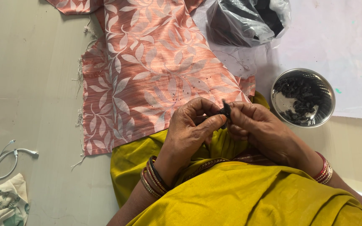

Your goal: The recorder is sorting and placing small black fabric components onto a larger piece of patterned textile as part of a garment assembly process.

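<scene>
While both pinch it, left hand [191,125] and right hand [258,125] grip a small black piece [226,110].

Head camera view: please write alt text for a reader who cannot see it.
Two bare hands, left hand and right hand, pinch a small black piece above a pink leaf-patterned cloth; a round steel bowl of dark bits sits to the right.

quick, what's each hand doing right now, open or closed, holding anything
Left hand: closed, fingers pinching the small black piece.
Right hand: closed, fingers pinching the same small black piece.
</scene>
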